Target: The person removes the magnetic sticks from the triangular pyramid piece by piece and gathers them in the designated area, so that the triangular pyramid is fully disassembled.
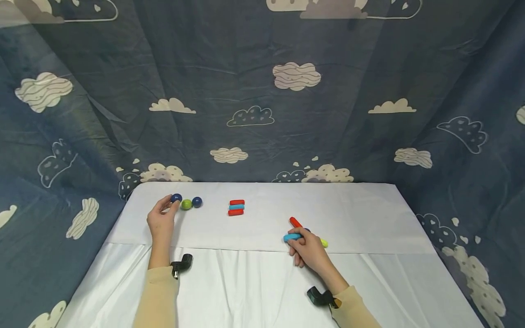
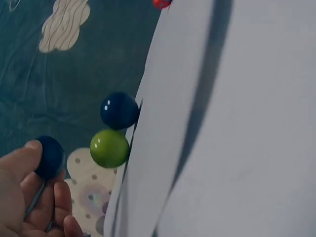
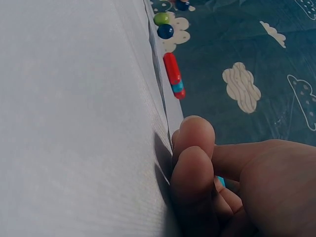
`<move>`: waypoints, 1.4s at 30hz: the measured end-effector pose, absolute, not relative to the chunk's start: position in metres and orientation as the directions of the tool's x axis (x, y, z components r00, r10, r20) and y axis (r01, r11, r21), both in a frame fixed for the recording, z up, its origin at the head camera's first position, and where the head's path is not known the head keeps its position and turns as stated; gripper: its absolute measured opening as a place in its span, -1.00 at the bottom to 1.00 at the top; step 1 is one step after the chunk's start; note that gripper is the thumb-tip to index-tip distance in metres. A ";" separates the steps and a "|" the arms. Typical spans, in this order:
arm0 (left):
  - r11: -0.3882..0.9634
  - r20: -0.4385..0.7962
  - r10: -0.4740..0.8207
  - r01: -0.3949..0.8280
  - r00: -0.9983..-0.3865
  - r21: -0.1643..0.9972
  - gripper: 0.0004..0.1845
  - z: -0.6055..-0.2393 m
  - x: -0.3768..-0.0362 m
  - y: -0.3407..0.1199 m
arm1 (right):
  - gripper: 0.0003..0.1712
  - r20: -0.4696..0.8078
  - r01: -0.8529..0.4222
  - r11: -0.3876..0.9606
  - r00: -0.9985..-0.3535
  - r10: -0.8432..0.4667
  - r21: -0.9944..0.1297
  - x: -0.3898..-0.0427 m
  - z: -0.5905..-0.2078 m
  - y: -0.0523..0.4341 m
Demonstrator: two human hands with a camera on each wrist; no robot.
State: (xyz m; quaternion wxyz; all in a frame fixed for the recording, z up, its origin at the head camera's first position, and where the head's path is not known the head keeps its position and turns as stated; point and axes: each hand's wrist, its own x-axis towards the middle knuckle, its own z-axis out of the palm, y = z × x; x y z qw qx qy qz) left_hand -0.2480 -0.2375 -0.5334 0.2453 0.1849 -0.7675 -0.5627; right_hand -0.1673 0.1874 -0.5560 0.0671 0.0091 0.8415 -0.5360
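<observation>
At the far left of the table, my left hand (image 1: pixel 161 219) pinches a glossy dark blue ball (image 1: pixel 176 197) between thumb and fingers. Close beside it lie a green ball (image 1: pixel 186 204) and another dark blue ball (image 1: pixel 197 202), which touch each other in the left wrist view. My right hand (image 1: pixel 308 248), right of the middle, holds a light blue stick (image 1: pixel 292 237) at its fingertips. Around that hand are a red stick (image 1: pixel 295 222) and a yellow-green stick (image 1: pixel 324 243), partly covered by it. A dark blue bit (image 1: pixel 307 229) shows behind the fingers, mostly hidden.
Between the hands, two red sticks (image 1: pixel 235 212) and a light blue stick (image 1: pixel 236 207) lie side by side in a small stack-like row. A white cloth covers the table (image 1: pixel 361 214). Behind it hangs a dark curtain (image 1: pixel 254 146) with cloud prints.
</observation>
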 end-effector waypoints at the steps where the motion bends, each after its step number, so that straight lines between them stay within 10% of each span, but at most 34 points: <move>1: 0.293 0.158 -0.573 -0.020 -0.804 0.956 -0.59 -0.535 -0.249 -0.242 | -0.66 -0.123 0.087 0.426 -0.991 -0.058 -0.901 -0.167 -0.556 0.187; 33: 0.406 0.039 -0.554 -0.229 -0.831 0.885 -0.52 -0.551 -0.267 -0.252 | -0.66 -0.128 0.095 0.429 -0.991 -0.049 -0.898 -0.166 -0.555 0.187; 42: 0.342 0.222 -0.685 -0.037 -0.694 0.939 -0.61 -0.546 -0.257 -0.249 | -0.67 -0.121 0.087 0.427 -0.991 -0.055 -0.900 -0.166 -0.554 0.186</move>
